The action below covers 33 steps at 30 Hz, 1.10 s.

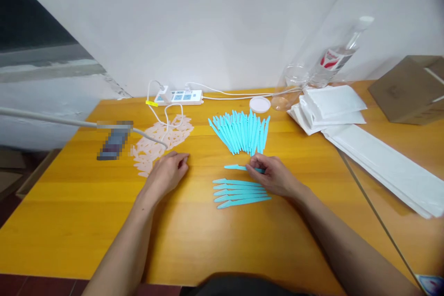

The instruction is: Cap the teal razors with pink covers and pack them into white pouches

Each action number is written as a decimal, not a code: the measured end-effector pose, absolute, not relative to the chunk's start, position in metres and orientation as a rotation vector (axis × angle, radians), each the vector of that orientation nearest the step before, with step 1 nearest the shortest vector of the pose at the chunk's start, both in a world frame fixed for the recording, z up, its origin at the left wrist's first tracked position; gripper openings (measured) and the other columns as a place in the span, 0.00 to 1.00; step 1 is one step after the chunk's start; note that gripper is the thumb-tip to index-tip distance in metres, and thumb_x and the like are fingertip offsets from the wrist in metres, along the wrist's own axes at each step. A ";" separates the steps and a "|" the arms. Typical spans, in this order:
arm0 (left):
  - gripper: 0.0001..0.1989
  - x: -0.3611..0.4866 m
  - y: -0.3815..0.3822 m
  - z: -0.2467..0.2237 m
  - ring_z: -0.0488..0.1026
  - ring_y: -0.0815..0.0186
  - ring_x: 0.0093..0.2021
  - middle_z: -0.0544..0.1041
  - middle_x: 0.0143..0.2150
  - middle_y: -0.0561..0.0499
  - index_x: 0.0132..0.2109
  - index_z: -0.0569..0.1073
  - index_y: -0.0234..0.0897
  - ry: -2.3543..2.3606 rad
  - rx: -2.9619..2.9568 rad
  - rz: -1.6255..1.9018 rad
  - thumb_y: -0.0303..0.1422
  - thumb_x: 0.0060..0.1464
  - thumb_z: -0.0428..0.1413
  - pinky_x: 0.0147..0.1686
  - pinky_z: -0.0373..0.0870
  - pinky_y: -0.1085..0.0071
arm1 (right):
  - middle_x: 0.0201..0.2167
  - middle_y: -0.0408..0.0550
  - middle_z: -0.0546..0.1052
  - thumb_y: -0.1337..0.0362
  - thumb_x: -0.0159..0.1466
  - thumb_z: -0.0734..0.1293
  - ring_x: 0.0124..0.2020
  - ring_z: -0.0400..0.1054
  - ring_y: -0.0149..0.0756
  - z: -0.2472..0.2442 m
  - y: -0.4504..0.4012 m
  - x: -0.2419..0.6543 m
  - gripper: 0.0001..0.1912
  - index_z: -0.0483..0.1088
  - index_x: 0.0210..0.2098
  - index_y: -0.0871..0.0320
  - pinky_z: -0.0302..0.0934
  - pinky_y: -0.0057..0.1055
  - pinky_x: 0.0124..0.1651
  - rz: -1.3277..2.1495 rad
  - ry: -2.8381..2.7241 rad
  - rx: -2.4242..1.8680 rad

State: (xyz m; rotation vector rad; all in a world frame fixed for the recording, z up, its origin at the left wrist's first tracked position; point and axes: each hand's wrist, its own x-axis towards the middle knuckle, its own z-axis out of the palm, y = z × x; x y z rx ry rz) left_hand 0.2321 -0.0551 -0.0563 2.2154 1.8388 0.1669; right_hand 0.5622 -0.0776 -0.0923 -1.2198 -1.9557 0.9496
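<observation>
My right hand point(268, 173) pinches a blue plastic stick point(236, 167) by its right end, just above a row of several similar blue sticks point(241, 190) lying side by side. Behind it, a fanned pile of many blue sticks point(241, 132) lies on the wooden table point(194, 240). My left hand point(169, 169) rests by the near right edge of a spread of pale pink pieces point(149, 150). Its fingers are curled together, and whatever they hold, if anything, is too small to make out.
A white power strip point(183, 97) with cables lies by the wall. A round white lid point(260, 104), a clear container point(286, 95) and a bottle point(335, 62) stand back right. White packets point(385, 166) and a cardboard box point(409, 90) are at right. A blurred phone-like object point(114, 141) lies left.
</observation>
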 end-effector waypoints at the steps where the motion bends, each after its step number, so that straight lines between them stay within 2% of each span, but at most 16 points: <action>1: 0.14 0.238 -0.055 -0.058 0.78 0.60 0.38 0.81 0.40 0.47 0.45 0.80 0.39 1.744 2.120 0.263 0.35 0.61 0.50 0.39 0.69 0.69 | 0.22 0.36 0.59 0.60 0.68 0.64 0.25 0.50 0.27 -0.094 -0.077 0.561 0.12 0.63 0.29 0.56 0.47 0.27 0.29 0.953 -1.951 -1.215; 5: 0.11 0.260 -0.055 -0.067 0.76 0.66 0.31 0.80 0.35 0.49 0.39 0.77 0.36 1.420 1.568 0.529 0.39 0.57 0.57 0.34 0.71 0.72 | 0.22 0.36 0.60 0.61 0.68 0.64 0.24 0.52 0.27 -0.097 -0.078 0.560 0.10 0.67 0.31 0.57 0.49 0.26 0.29 0.934 -1.956 -1.213; 10: 0.17 0.279 -0.062 -0.075 0.77 0.68 0.33 0.81 0.34 0.48 0.38 0.78 0.32 1.281 1.051 0.760 0.43 0.50 0.67 0.40 0.74 0.71 | 0.23 0.38 0.66 0.61 0.68 0.64 0.25 0.55 0.27 -0.097 -0.079 0.561 0.10 0.71 0.32 0.58 0.51 0.25 0.30 0.915 -1.957 -1.228; 14: 0.17 0.285 -0.069 -0.078 0.77 0.70 0.31 0.82 0.32 0.49 0.36 0.79 0.32 1.241 0.923 0.836 0.42 0.47 0.70 0.38 0.75 0.73 | 0.23 0.39 0.68 0.60 0.68 0.64 0.24 0.57 0.27 -0.097 -0.079 0.561 0.11 0.72 0.32 0.58 0.52 0.25 0.29 0.909 -1.956 -1.232; 20: 0.17 0.298 -0.075 -0.076 0.77 0.68 0.31 0.82 0.32 0.48 0.35 0.78 0.32 1.212 0.975 0.783 0.43 0.48 0.69 0.37 0.74 0.72 | 0.26 0.41 0.74 0.62 0.68 0.65 0.26 0.63 0.27 -0.095 -0.080 0.560 0.10 0.74 0.33 0.58 0.56 0.24 0.31 0.875 -1.978 -1.217; 24: 0.16 0.307 -0.077 -0.078 0.75 0.68 0.30 0.82 0.34 0.48 0.37 0.80 0.34 1.261 1.232 0.662 0.44 0.55 0.64 0.32 0.71 0.73 | 0.29 0.44 0.78 0.62 0.69 0.65 0.28 0.69 0.29 -0.096 -0.081 0.553 0.09 0.75 0.35 0.57 0.59 0.25 0.33 0.828 -2.032 -1.170; 27: 0.12 0.304 -0.075 -0.080 0.73 0.68 0.30 0.81 0.33 0.51 0.39 0.81 0.37 1.354 1.575 0.609 0.41 0.60 0.60 0.30 0.67 0.73 | 0.30 0.47 0.79 0.62 0.70 0.65 0.31 0.70 0.32 -0.099 -0.078 0.546 0.11 0.77 0.35 0.57 0.61 0.28 0.37 0.672 -2.109 -1.119; 31: 0.08 0.293 -0.072 -0.079 0.75 0.66 0.35 0.80 0.35 0.52 0.37 0.80 0.39 1.286 1.957 0.604 0.34 0.62 0.58 0.37 0.68 0.70 | 0.27 0.48 0.75 0.62 0.70 0.65 0.32 0.69 0.35 -0.099 -0.076 0.544 0.13 0.77 0.30 0.58 0.60 0.30 0.38 0.578 -2.215 -1.022; 33: 0.06 0.291 -0.075 -0.078 0.76 0.64 0.41 0.80 0.39 0.50 0.40 0.81 0.40 1.227 2.074 0.636 0.33 0.62 0.59 0.43 0.70 0.68 | 0.26 0.47 0.75 0.62 0.69 0.65 0.30 0.68 0.33 -0.097 -0.077 0.547 0.14 0.77 0.29 0.58 0.59 0.28 0.36 0.643 -2.188 -1.037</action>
